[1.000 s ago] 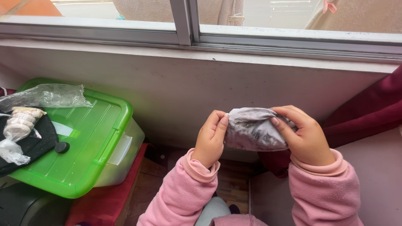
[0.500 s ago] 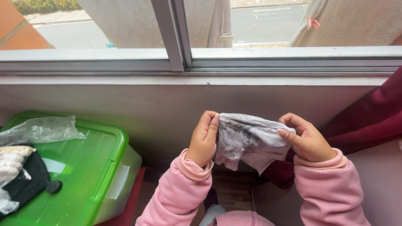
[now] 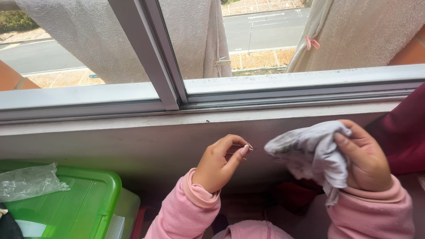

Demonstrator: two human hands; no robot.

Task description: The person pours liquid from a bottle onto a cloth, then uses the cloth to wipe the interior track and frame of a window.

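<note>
Your right hand [image 3: 365,161] has its fingers [image 3: 347,149] shut tight on a crumpled grey cloth [image 3: 312,152], held up near the wall under the window [image 3: 283,86]. Your left hand [image 3: 217,163] pinches finger and thumb together, just beside the cloth, not touching it. A green box [image 3: 84,201] sits low on your left.

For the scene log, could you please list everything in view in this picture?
cloth: one, grey-white and stained, bunched in the right hand.
storage box: one, clear with a green lid, lower left.
plastic bag: one, clear, crumpled on the green lid.
window frame: one, grey, across the top.
towels: two, pale, hanging outside the glass.
curtain: one, dark red, at right.
sleeves: two, pink.
left hand: thumb and forefinger pinched, apart from the cloth.
right hand: gripping the cloth.
</note>
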